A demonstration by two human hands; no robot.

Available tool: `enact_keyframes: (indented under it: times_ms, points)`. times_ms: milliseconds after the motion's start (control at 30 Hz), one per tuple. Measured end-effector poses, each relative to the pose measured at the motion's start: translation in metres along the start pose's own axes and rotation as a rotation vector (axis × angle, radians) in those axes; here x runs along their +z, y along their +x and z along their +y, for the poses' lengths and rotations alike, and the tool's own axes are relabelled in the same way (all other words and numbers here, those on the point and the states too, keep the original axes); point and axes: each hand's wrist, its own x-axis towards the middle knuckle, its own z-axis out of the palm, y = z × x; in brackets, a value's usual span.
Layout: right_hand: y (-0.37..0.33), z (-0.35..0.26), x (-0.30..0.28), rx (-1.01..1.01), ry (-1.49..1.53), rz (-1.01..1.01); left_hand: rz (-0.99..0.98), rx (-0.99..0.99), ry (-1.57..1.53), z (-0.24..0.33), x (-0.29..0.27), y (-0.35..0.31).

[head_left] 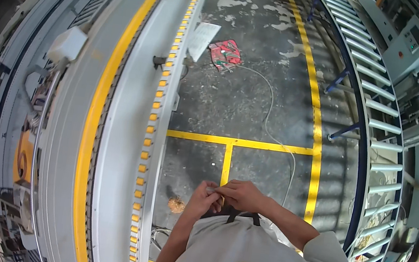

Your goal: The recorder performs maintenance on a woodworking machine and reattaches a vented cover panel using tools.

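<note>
My left hand and my right hand meet in front of my waist, above the floor. The fingers of both are closed and pinched together at the fingertips. A small pale thing seems to lie between them, too small and too covered to name. Below the hands, the dark strap ends hang at the front of my light shirt. A brownish clump rests on the floor just left of my left hand.
A long grey machine with a yellow stripe and a row of yellow rollers runs along my left. To the right stands a roller conveyor. Ahead, a red cloth-like bundle lies beside a white panel; a pale hose crosses the floor.
</note>
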Motion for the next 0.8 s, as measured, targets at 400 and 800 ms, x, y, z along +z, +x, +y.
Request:
enact_keyframes:
  times_ms: [400,800]
  points:
    - [0.146,0.355,-0.227,0.523,-0.153,0.102,0.483,0.328,0.472,0.199,-0.003,0.408]
    - [0.198,0.675,-0.532,1.082,0.406,0.777,0.382,0.624,0.884,0.541,0.071,0.804]
